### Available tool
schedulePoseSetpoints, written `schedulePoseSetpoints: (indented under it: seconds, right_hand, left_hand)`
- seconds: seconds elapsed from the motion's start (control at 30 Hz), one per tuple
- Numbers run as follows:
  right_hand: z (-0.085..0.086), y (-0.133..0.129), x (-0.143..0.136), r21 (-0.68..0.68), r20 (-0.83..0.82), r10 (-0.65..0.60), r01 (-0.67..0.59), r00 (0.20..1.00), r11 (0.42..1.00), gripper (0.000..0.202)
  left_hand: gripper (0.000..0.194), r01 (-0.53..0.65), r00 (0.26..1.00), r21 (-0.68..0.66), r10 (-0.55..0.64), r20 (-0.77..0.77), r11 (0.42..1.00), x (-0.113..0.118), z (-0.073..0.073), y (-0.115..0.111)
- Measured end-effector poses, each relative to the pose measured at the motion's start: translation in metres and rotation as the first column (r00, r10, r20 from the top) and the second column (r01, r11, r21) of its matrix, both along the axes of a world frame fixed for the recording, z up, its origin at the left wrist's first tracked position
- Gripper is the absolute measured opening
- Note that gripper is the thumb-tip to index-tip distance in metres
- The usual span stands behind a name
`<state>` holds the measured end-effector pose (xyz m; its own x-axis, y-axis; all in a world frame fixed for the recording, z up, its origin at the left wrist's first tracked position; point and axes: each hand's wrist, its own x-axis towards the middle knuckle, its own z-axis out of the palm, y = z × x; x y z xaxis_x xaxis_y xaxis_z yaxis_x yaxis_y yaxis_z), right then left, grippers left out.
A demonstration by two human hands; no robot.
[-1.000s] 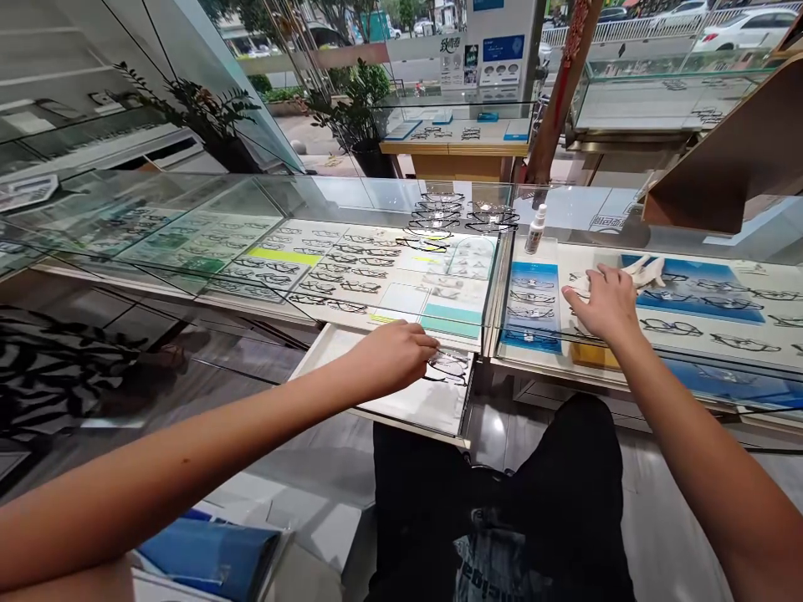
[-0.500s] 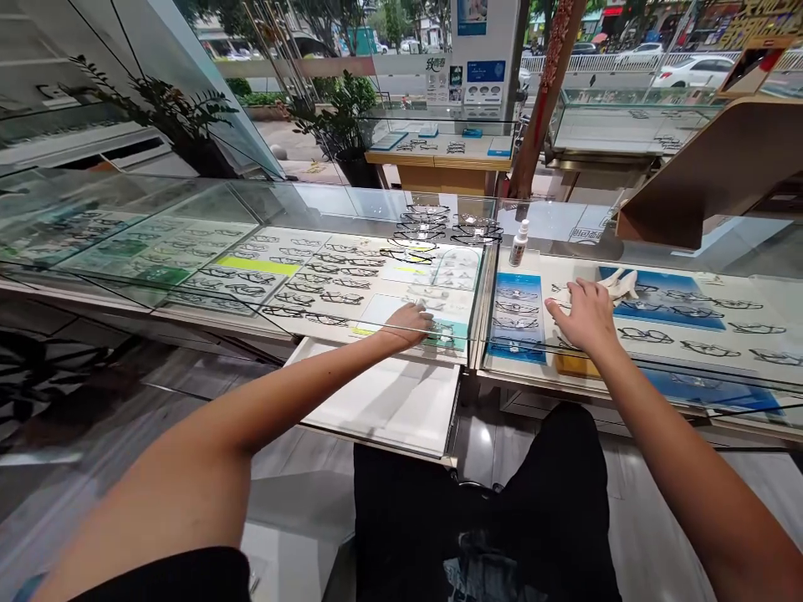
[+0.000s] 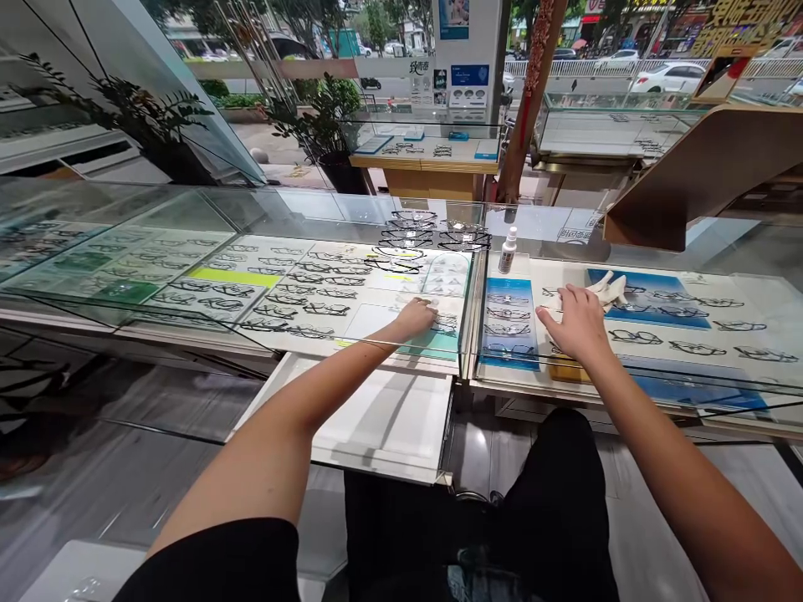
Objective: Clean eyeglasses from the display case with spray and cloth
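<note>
My left hand (image 3: 415, 319) reaches over the teal card (image 3: 439, 341) in the display case, its fingers curled by a pair of glasses (image 3: 446, 323); whether it grips anything is too small to tell. To the right, my right hand (image 3: 575, 322) rests on the glass top with thumb and fingers apart, holding nothing. A crumpled cream cloth (image 3: 608, 291) lies just beyond its fingertips. Several dark-framed glasses (image 3: 411, 238) stand on the glass farther back, left of a white spray bottle (image 3: 508, 250).
An open white drawer (image 3: 382, 418) juts out toward my lap. Rows of glasses (image 3: 323, 293) fill the case at left, and more lie on blue cards (image 3: 509, 293) at right. A brown curved wooden stand (image 3: 696, 176) rises at the back right.
The view has shifted slightly, and the drawer appears a little lower and wider. My left forearm is further right and more bent; my right hand stays by the cloth.
</note>
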<state>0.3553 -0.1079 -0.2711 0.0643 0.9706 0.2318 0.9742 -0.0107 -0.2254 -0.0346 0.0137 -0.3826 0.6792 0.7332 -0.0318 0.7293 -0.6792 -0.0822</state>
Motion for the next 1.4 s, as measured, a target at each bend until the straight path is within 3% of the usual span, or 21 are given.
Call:
schedulePoseSetpoints:
  seconds: [0.23, 0.43, 0.7, 1.4]
  right_hand:
    - [-0.004, 0.002, 0.003, -0.001, -0.009, 0.004, -0.004, 1.0, 1.0, 0.08]
    - [-0.003, 0.002, 0.004, 0.01, -0.006, 0.008, -0.008, 1.0, 1.0, 0.079]
    - [0.003, 0.001, 0.002, -0.033, 0.0, -0.006, 0.006, 1.0, 0.999, 0.08]
    - [-0.001, 0.003, 0.003, -0.011, 0.005, 0.0, 0.0, 1.0, 1.0, 0.081]
  left_hand:
    - [0.029, 0.013, 0.997, -0.025, -0.015, -0.07, 1.0, -0.001, 0.005, -0.003]
    - [0.033, 0.015, 0.997, 0.016, -0.014, -0.072, 1.0, -0.01, 0.01, -0.024]
    - [0.035, -0.007, 0.998, 0.027, 0.009, -0.055, 1.0, -0.008, -0.007, -0.058]
    - [0.032, -0.025, 0.999, -0.099, 0.029, 0.04, 0.995, -0.011, 0.004, -0.049]
